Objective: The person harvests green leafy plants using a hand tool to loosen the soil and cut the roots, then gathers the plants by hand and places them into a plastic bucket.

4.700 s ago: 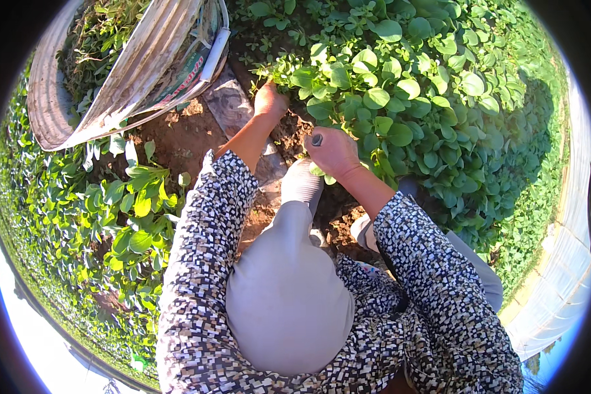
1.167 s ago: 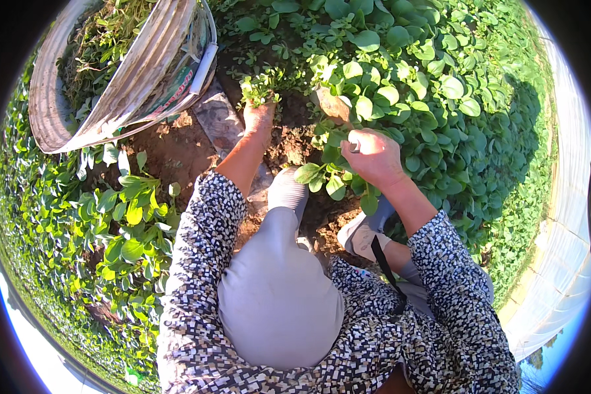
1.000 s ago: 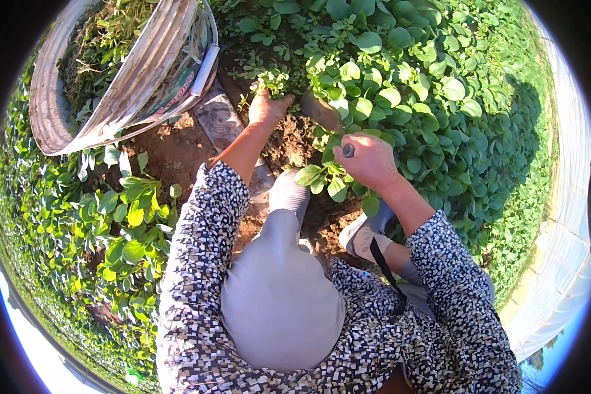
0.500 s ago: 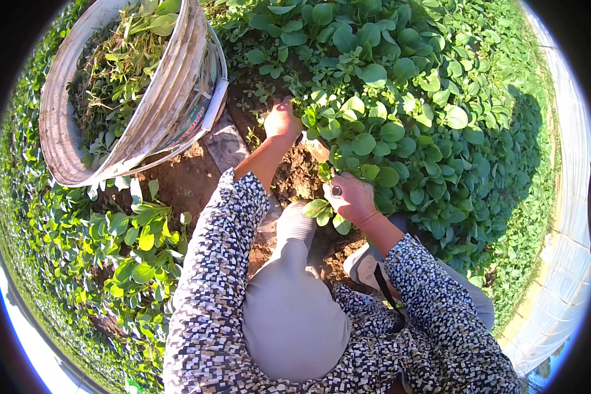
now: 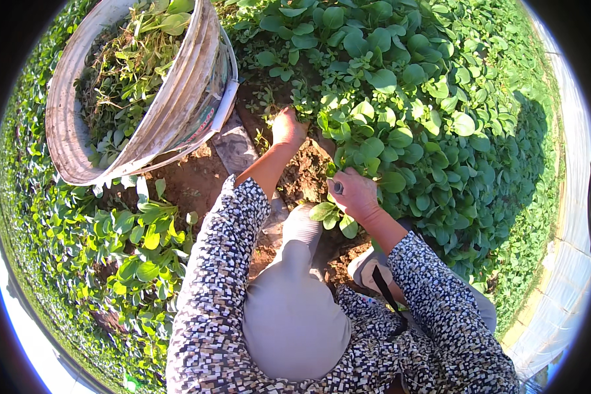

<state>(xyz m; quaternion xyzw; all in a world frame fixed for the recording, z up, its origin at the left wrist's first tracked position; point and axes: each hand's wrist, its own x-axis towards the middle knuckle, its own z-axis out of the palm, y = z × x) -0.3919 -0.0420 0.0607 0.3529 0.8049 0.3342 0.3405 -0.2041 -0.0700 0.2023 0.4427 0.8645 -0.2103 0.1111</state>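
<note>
My left hand (image 5: 289, 129) reaches down to the soil at the edge of the leafy bed, its fingers curled among small low weeds (image 5: 269, 98). What it pinches is hidden behind the hand. My right hand (image 5: 356, 196) is closed around a short-handled tool (image 5: 337, 188), whose round handle end pokes out by the thumb. The tool's working end is hard to make out against the loose brown soil (image 5: 306, 172) between the hands. Broad-leaved green plants (image 5: 374, 148) crowd close to both hands, and a small leafy plant (image 5: 328, 214) sits just below the right one.
A dirty white bucket (image 5: 194, 72) leans at the upper left, holding pulled greens (image 5: 134, 69), with its handle hanging on the near side. More leafy plants (image 5: 144, 243) grow at left. My bent knee (image 5: 295, 315) and shoe (image 5: 368, 266) are close below. Pale plastic sheeting (image 5: 565, 249) runs along the far right.
The whole view has shifted slightly, so the bucket and plants appear farther right. My right hand has moved a little forward with the tool; the left stays at nearly the same spot.
</note>
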